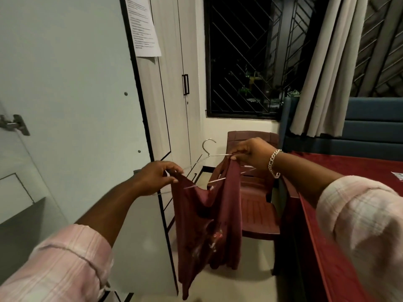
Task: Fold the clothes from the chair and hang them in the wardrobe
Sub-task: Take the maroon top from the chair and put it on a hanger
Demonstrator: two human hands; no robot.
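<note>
A maroon garment (209, 225) with a small print hangs in front of me over a thin metal hanger (208, 149), whose hook points up between my hands. My left hand (157, 175) pinches the garment's left shoulder at the hanger's left end. My right hand (253, 153), with a silver bracelet on the wrist, pinches the right shoulder together with the hanger wire. Behind the garment stands the brown plastic chair (257, 205), with nothing on its visible seat. The open wardrobe door (72, 88) fills the left side.
More wardrobe doors (174, 88) with a black handle stand ahead beside a barred dark window (244, 62). A bed with a red cover (349, 171) lies on the right under grey curtains (327, 68). A printed sheet (142, 25) is stuck on the door edge.
</note>
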